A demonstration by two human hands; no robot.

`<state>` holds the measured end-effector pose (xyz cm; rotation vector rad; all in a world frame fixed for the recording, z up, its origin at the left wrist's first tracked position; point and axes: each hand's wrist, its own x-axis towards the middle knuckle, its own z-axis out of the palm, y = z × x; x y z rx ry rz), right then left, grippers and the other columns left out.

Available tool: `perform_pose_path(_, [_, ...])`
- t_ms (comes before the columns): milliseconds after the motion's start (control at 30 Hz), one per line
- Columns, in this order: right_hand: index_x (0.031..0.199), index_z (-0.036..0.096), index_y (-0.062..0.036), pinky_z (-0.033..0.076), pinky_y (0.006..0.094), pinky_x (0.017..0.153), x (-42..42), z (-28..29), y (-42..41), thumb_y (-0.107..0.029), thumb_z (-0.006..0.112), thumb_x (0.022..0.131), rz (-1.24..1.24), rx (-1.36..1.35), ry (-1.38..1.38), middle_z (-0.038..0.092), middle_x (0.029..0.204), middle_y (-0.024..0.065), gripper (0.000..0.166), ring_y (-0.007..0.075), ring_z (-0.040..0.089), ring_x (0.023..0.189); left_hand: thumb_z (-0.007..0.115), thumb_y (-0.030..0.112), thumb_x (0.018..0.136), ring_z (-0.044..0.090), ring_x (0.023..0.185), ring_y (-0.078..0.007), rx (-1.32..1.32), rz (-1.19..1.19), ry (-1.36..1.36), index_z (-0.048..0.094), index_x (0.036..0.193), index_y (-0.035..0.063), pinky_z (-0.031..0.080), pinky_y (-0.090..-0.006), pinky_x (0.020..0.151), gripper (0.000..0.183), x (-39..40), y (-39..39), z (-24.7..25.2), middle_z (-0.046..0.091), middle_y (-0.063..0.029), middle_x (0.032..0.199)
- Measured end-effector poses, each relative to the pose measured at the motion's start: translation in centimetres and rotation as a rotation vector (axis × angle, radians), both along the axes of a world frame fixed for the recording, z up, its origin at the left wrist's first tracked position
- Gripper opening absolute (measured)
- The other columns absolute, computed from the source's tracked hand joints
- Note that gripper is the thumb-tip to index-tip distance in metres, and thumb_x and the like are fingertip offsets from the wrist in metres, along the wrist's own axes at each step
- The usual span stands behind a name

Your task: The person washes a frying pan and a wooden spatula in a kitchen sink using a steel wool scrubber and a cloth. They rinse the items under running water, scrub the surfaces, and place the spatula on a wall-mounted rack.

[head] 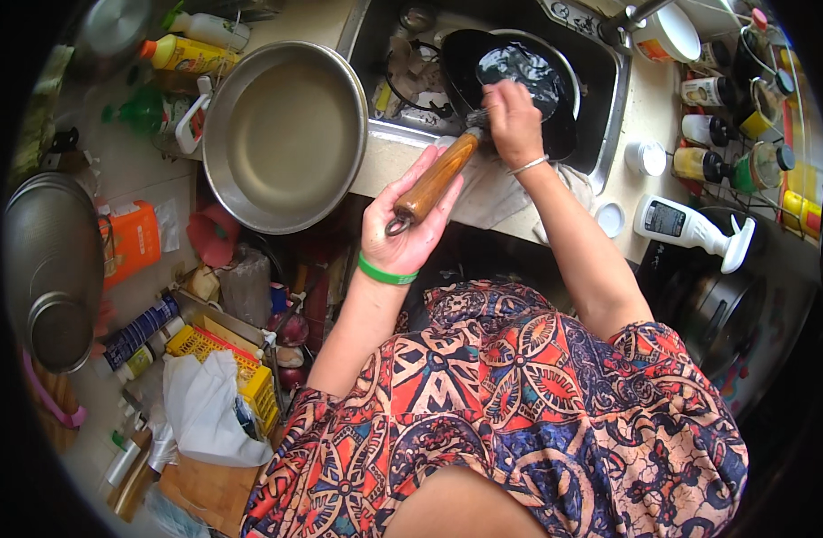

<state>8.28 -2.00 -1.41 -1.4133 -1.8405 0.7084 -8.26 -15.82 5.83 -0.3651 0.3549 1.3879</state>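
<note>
A black wok (460,74) with dark water pooled in it tilts over the sink (603,144). Its wooden handle (442,175), ending in a metal hanging loop, points toward me. The handle lies across the palm of my left hand (401,215), held between thumb and fingers. At the joint of handle and wok, my right hand (514,121) presses with curled, slightly blurred fingers on a grey wiry scrubber (477,118), apparently steel wool. Part of the scrubber is hidden by the fingers. Behind the wok shows the rim of a pale basin (573,74).
A large metal basin (284,134) of cloudy water stands left of the sink. Wet scraps (411,67) lie in the sink's left side. A grey cloth (492,188) hangs over the front edge. To the right are a white spray bottle (687,228) and a rack of jars (734,134).
</note>
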Motion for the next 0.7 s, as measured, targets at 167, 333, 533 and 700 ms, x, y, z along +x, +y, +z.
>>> perform_pose_path(167, [0.104,0.051,-0.0027,0.047,0.0365,0.084,4.6,0.8,-3.3,-0.035,0.06,0.093,-0.277,-0.391,0.213,0.064,0.091,0.0136,0.035,0.0266,0.063,0.088,0.042,0.007,0.093,0.026,0.143,-0.0379,0.053,-0.28,0.131,0.023,0.146,-0.0096,0.021,-0.05,0.121,0.059,-0.9,-0.6,0.4,0.029,-0.0255,0.151])
perform_pose_path(333, [0.103,0.055,-0.0038,0.048,0.0365,0.084,6.2,3.0,-5.9,-0.017,0.065,0.08,-0.094,-0.413,0.026,0.063,0.097,0.0129,0.028,0.0278,0.062,0.09,0.043,0.014,0.099,0.05,0.126,-0.0369,0.05,-0.635,0.156,0.03,0.144,-0.0054,0.052,-0.046,0.097,0.051,-1.0,-0.8,-1.2,0.05,-0.0257,0.132])
perform_pose_path(533, [0.089,0.063,-0.005,0.051,0.0343,0.078,4.8,3.6,-6.9,-0.004,0.065,0.073,-0.039,-0.284,-0.01,0.063,0.09,0.0103,0.016,0.0274,0.062,0.089,0.045,0.027,0.103,0.061,0.056,-0.0148,-0.137,-0.868,0.352,0.049,0.124,-0.0028,0.055,-0.0265,0.048,0.037,0.3,0.0,-2.3,0.06,-0.0091,0.079])
perform_pose_path(700, [0.084,0.062,-0.0073,0.049,0.0383,0.075,1.4,2.5,-5.1,0.001,0.064,0.068,0.169,-0.055,-0.065,0.058,0.082,0.0091,0.018,0.0302,0.057,0.084,0.046,0.027,0.103,0.048,0.048,-0.0117,-0.118,-0.814,0.215,0.049,0.117,-0.0018,0.044,-0.0257,0.038,0.032,0.3,-0.2,-2.2,0.052,-0.0055,0.071])
